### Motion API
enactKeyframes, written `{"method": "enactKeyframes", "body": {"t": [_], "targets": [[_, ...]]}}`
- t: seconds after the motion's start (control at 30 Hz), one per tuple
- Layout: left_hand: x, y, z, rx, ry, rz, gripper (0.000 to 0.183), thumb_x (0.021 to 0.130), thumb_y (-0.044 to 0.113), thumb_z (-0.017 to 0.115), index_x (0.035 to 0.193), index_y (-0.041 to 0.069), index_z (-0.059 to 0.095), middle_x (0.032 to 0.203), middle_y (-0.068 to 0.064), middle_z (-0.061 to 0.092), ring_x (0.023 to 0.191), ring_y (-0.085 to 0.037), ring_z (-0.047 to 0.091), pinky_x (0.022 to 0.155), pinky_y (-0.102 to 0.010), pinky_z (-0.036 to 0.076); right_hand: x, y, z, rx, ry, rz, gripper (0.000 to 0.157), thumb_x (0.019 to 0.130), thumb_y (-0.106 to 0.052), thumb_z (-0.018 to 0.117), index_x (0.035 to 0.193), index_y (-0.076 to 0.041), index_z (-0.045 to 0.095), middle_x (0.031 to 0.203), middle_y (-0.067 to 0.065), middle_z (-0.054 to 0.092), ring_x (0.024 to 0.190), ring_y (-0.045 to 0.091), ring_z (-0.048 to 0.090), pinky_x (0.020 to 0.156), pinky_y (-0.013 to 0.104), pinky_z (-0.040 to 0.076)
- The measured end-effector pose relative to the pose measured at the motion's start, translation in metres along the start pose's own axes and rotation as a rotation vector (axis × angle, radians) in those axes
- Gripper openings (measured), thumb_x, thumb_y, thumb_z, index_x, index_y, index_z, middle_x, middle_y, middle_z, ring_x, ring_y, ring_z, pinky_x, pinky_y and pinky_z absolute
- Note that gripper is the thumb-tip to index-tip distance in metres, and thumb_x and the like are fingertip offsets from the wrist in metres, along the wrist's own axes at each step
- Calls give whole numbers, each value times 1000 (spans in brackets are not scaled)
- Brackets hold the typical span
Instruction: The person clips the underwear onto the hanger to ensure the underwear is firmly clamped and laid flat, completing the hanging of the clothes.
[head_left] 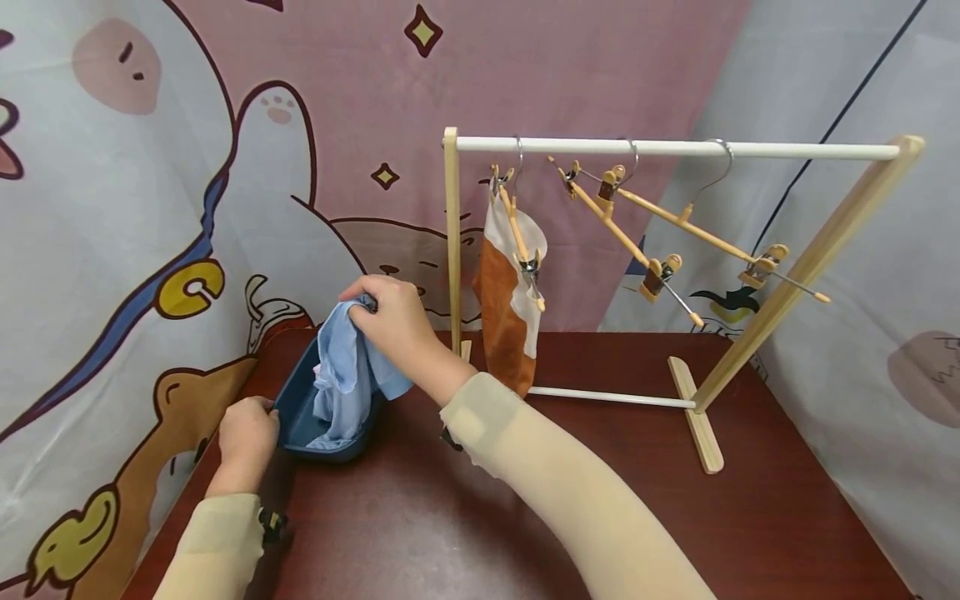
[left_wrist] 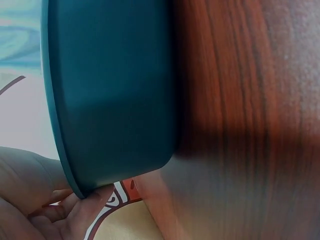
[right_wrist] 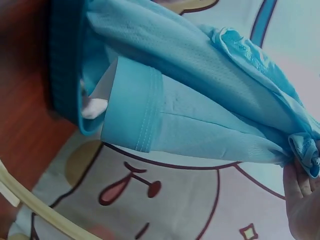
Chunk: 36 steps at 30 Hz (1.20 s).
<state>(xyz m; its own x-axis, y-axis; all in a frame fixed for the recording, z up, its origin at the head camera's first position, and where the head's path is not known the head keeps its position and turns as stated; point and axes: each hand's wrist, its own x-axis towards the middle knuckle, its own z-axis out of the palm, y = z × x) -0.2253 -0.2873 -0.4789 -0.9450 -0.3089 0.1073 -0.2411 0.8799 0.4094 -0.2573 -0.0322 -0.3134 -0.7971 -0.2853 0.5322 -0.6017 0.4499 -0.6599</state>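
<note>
A light blue garment (head_left: 345, 392) is lifted partly out of a dark blue plastic basin (head_left: 296, 412) at the left of the table. My right hand (head_left: 393, 312) pinches its bunched upper end above the basin; in the right wrist view a stitched, hemmed edge (right_wrist: 132, 105) hangs over the rim. At the basin's near left side, my left hand (head_left: 249, 433) holds the rim between thumb and fingers, seen close in the left wrist view with the basin wall (left_wrist: 115, 90). A bit of white cloth (right_wrist: 95, 107) shows inside the basin.
Right of the basin stands a wooden rack with a white rail (head_left: 555, 146). An orange-and-white cloth (head_left: 502, 317) hangs there from a clip hanger (head_left: 517, 225). Two more clip hangers, one nearer the middle (head_left: 626, 233) and one farther right (head_left: 712, 233), carry nothing. A printed curtain backs the table (head_left: 420, 517).
</note>
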Motion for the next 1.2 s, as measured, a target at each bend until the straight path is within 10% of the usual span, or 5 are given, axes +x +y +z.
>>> {"method": "enactKeyframes", "body": {"t": [0.7, 1.2], "targets": [[5, -1, -1, 13, -1, 0, 25, 89, 9, 58, 102, -10, 66, 102, -32, 64, 87, -46, 61, 75, -57, 49, 23, -47, -63, 127, 311, -210, 14, 84, -2, 64, 94, -7, 73, 94, 3, 72, 68, 5, 55, 57, 17, 42], [6, -3, 0, 8, -48, -21, 26, 89, 9, 57, 105, -11, 65, 103, -32, 63, 83, -44, 60, 73, -57, 49, 10, -47, -103, 235, 297, -154, 15, 82, 2, 61, 91, -3, 72, 91, 7, 71, 75, 4, 61, 64, 19, 47]]}}
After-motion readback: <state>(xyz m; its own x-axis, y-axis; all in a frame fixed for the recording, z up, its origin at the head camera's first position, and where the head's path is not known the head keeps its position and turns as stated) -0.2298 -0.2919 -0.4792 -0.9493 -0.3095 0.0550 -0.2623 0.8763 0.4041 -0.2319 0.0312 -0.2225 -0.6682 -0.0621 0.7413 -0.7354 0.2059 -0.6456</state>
